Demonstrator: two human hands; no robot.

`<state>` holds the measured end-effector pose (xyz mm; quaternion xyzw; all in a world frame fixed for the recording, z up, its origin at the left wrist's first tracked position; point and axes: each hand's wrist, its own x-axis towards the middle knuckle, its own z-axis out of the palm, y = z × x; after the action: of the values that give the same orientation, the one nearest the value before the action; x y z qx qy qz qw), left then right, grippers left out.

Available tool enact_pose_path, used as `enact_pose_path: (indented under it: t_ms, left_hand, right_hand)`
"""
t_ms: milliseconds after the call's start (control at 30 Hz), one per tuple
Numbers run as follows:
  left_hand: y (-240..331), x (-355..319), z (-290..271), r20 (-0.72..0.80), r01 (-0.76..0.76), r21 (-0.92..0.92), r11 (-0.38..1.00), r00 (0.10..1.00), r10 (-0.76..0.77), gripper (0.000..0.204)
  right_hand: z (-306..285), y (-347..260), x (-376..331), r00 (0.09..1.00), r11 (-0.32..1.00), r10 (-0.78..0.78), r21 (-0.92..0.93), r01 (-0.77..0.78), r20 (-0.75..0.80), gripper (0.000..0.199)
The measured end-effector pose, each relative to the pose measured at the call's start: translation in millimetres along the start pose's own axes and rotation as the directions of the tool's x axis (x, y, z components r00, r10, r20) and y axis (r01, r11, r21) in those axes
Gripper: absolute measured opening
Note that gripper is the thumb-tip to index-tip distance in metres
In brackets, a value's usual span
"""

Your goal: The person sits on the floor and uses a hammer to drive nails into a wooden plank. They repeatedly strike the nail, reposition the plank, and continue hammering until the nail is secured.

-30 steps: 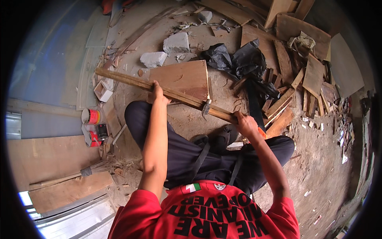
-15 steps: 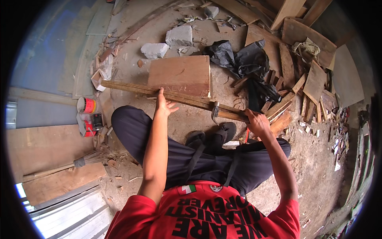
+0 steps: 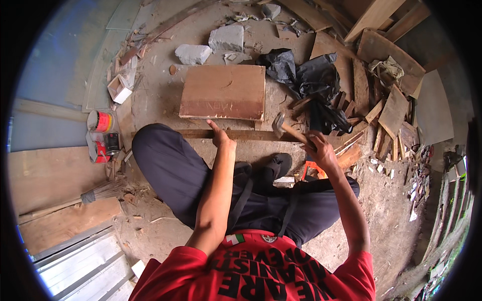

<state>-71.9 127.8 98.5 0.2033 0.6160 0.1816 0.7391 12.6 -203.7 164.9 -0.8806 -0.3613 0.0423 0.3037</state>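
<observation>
Under the left hand [image 3: 221,138], fingers pressed flat, lies a long wooden batten [image 3: 241,134] across the ground before a square board [image 3: 223,93]. Right hand [image 3: 319,150] fingers clench a hammer [image 3: 283,128], head just above the batten.

A small open cardboard box [image 3: 119,89], white inside with pale brown walls, lies tilted on the dirt floor at the upper left, beside thin wood scraps. Below it, near the left edge, a round can [image 3: 100,121] lies on its side, showing a white rim and a red label band. Just under the can sits a small packet [image 3: 98,148], red and white with a dark patch, touching a dark little container [image 3: 112,143] on its right. No signs or screens appear.
</observation>
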Motion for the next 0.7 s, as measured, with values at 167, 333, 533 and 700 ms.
enact_pose_path:
  t_ms: [167, 333, 533, 700]
  left_hand:
    - [0, 11, 15, -0.002, -0.048, -0.056, 0.997, 0.999, 0.048, 0.110]
    - [-2, 12, 27, 0.031, -0.112, -0.140, 0.984, 0.993, 0.117, 0.106]
    - [-2, 13, 49, -0.139, -0.126, -0.111, 0.986, 0.984, 0.110, 0.104]
    - [-12, 8, 48, -0.190, -0.189, -0.175, 0.966, 0.969, 0.155, 0.097]
  right_hand:
    - [-13, -32, 25, 0.997, 1.000, 0.007, 0.015, -0.006, -0.072, 0.026]
    - [-8, -34, 31, 0.998, 1.000, -0.016, 0.009, 0.017, -0.066, 0.025]
    - [5, -31, 32, 0.998, 0.998, -0.048, -0.038, 0.046, -0.042, 0.028]
    - [15, -41, 27, 1.000, 1.000, -0.006, -0.024, 0.007, 0.002, 0.029]
